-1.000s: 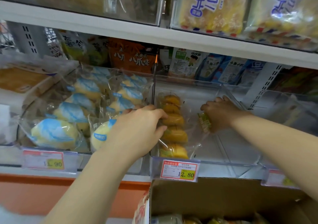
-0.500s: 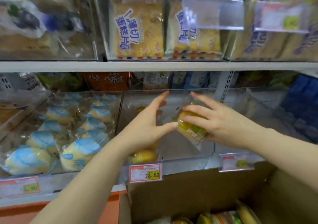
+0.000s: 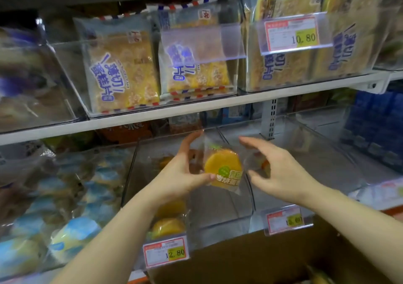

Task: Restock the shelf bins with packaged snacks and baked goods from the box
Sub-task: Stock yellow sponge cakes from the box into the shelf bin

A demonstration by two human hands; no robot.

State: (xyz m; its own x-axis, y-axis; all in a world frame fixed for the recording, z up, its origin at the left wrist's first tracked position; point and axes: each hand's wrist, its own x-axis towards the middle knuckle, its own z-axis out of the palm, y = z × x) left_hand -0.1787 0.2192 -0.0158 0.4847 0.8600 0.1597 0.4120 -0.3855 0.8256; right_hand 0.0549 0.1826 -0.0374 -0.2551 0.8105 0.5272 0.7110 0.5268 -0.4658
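A clear-wrapped yellow round cake pack [image 3: 222,166] with a green label hangs over the middle clear bin [image 3: 220,220] on the lower shelf. My left hand [image 3: 181,174] holds it, thumb under its lower left edge and fingers up behind the wrapper. My right hand [image 3: 281,172] is just right of the pack, fingers spread and holding nothing. A row of the same yellow cakes [image 3: 168,227] lies along the bin's left side, partly hidden by my left forearm. The open cardboard box [image 3: 261,259] is below the shelf edge, its contents barely visible.
Blue-and-white wrapped buns [image 3: 72,235] fill the bin to the left. Another clear bin [image 3: 322,153] stands to the right. The white shelf board [image 3: 152,118] above carries bins of sliced cake packs [image 3: 122,65]. Price tags [image 3: 165,252] hang on the bin fronts.
The view has tilted upward. The cake pack has passed from my right hand to my left, and my right hand has let go and opened beside it.
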